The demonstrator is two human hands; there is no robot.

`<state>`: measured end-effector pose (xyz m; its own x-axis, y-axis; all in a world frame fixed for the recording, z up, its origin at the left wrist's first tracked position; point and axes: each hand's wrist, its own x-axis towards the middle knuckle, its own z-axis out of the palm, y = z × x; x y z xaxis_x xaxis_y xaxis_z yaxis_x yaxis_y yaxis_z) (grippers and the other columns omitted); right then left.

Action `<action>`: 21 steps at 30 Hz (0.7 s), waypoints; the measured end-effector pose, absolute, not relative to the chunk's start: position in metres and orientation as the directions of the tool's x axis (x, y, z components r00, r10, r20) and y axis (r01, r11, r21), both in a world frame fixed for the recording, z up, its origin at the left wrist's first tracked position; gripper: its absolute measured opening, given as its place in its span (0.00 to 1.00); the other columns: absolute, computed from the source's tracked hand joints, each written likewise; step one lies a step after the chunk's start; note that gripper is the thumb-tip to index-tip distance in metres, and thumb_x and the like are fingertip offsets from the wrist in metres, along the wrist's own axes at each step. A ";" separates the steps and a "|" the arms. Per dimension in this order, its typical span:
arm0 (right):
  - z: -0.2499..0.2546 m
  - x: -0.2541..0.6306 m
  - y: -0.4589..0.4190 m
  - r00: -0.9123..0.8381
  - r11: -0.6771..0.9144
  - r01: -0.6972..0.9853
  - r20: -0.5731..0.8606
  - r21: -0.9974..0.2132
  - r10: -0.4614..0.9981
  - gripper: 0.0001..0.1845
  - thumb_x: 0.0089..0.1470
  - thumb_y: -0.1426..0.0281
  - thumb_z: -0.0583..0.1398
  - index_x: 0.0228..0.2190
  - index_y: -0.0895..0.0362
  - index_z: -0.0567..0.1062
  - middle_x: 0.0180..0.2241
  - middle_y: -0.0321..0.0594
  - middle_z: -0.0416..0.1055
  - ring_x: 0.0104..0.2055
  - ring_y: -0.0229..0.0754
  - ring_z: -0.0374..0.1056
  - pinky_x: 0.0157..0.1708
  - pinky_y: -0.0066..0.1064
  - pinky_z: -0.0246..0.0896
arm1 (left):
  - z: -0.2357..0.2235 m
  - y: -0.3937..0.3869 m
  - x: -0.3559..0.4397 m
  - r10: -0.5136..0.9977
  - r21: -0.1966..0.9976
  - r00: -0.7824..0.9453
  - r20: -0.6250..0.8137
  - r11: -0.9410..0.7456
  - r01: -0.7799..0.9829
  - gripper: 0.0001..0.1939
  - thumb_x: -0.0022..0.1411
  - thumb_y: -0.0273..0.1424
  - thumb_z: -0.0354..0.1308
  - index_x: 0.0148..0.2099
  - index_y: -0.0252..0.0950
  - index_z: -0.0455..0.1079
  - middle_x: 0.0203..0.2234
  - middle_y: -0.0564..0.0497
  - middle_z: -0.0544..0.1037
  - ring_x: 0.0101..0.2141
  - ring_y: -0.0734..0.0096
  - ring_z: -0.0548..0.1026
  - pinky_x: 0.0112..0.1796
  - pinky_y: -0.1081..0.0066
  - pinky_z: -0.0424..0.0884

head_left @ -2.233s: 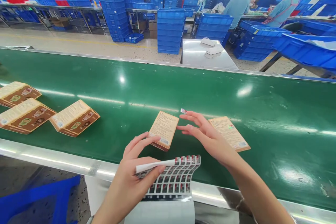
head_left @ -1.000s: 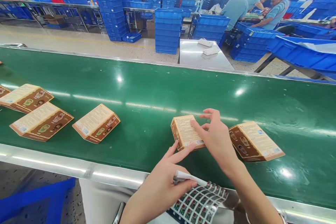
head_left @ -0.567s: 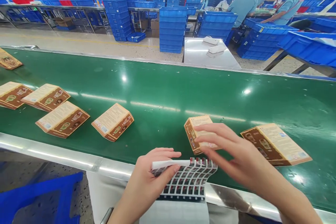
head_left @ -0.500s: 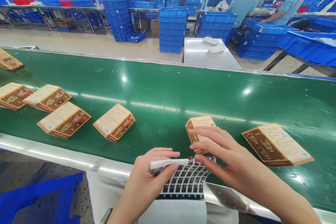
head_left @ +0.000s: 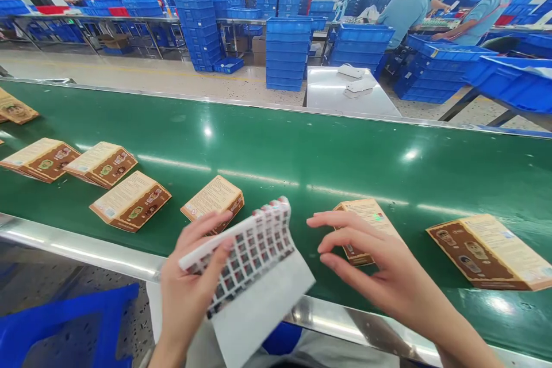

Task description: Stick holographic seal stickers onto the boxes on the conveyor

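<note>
My left hand (head_left: 190,276) is closed on a sheet of small dark stickers (head_left: 254,241), pinched between thumb and fingers at its left end. The sheet's top edge curls over, and its lower part is blank white backing. My right hand (head_left: 371,253) hovers above the green belt, fingers curved and apart, with nothing visible in them. Partly behind its fingers lies a brown and cream folded box (head_left: 366,207), with a shiny green and red patch on its top. Another box (head_left: 215,195) sits just beyond my left fingers.
A green conveyor belt (head_left: 267,132) with a metal edge (head_left: 107,253) runs across in front of me. More boxes lie on it, several at left and one box (head_left: 487,247) at right. Stacked blue crates (head_left: 288,52), a metal table (head_left: 345,98) and people (head_left: 403,11) are beyond.
The boxes have shifted right along the belt. My left hand has moved left and lifted the sheet, now tilted. My right hand has come away from the sheet.
</note>
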<state>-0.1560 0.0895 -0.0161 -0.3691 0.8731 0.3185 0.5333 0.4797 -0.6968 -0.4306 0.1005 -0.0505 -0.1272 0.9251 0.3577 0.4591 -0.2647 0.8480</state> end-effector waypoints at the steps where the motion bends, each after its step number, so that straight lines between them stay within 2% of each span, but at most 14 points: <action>1: -0.019 -0.156 0.092 -0.313 0.423 0.528 0.295 -0.736 0.903 0.03 0.64 0.69 0.59 0.37 0.49 0.74 0.52 0.38 0.74 0.54 0.44 0.71 0.52 0.38 0.69 | -0.053 0.104 -0.443 0.920 0.852 -0.188 0.345 -0.223 0.473 0.12 0.63 0.36 0.63 0.49 0.47 0.79 0.56 0.55 0.78 0.61 0.56 0.69 0.65 0.56 0.59; 3: -0.025 -0.157 0.099 -0.221 0.308 0.493 0.226 -0.814 0.949 0.04 0.64 0.65 0.59 0.40 0.47 0.74 0.53 0.38 0.74 0.54 0.46 0.70 0.50 0.39 0.70 | -0.057 0.110 -0.466 0.955 0.885 -0.204 0.217 -0.104 0.454 0.17 0.62 0.40 0.64 0.54 0.47 0.77 0.61 0.54 0.72 0.65 0.50 0.63 0.67 0.49 0.53; 6: -0.035 -0.157 0.109 -0.160 0.181 0.412 0.125 -0.893 0.979 0.08 0.64 0.60 0.59 0.43 0.46 0.75 0.55 0.38 0.72 0.57 0.48 0.68 0.53 0.43 0.67 | -0.062 0.109 -0.484 0.996 0.908 -0.086 0.007 0.030 0.419 0.19 0.62 0.45 0.63 0.51 0.43 0.79 0.61 0.49 0.73 0.62 0.45 0.67 0.64 0.47 0.58; 10: -0.040 -0.165 0.129 -0.153 0.072 0.262 0.032 -0.962 0.988 0.11 0.61 0.58 0.61 0.43 0.46 0.76 0.54 0.38 0.74 0.54 0.47 0.70 0.55 0.44 0.64 | -0.062 0.094 -0.475 0.999 0.864 0.032 0.030 -0.042 0.502 0.14 0.64 0.45 0.60 0.39 0.44 0.82 0.60 0.51 0.74 0.60 0.48 0.67 0.62 0.51 0.62; 13: -0.043 -0.184 0.147 -0.137 -0.035 0.160 -0.057 -0.987 0.989 0.10 0.58 0.57 0.63 0.37 0.49 0.78 0.52 0.39 0.75 0.54 0.47 0.70 0.55 0.43 0.62 | -0.061 0.083 -0.461 0.989 0.819 0.146 0.034 -0.112 0.563 0.13 0.65 0.43 0.59 0.34 0.45 0.81 0.61 0.53 0.73 0.60 0.49 0.64 0.59 0.49 0.64; 17: -0.052 -0.222 0.165 -0.130 -0.131 0.108 -0.144 -0.985 0.981 0.12 0.53 0.57 0.64 0.28 0.53 0.77 0.54 0.41 0.74 0.54 0.48 0.69 0.56 0.44 0.59 | -0.058 0.079 -0.453 0.963 0.797 0.265 -0.045 -0.125 0.591 0.15 0.67 0.42 0.57 0.32 0.45 0.81 0.65 0.56 0.66 0.61 0.47 0.59 0.58 0.43 0.64; 21: -0.061 -0.248 0.174 -0.112 -0.167 0.022 -0.168 -0.986 0.979 0.14 0.50 0.57 0.65 0.27 0.55 0.77 0.55 0.44 0.72 0.52 0.49 0.70 0.56 0.45 0.58 | -0.053 0.080 -0.449 0.933 0.799 0.339 -0.123 -0.110 0.591 0.14 0.67 0.38 0.57 0.33 0.45 0.81 0.67 0.57 0.64 0.61 0.46 0.58 0.59 0.43 0.63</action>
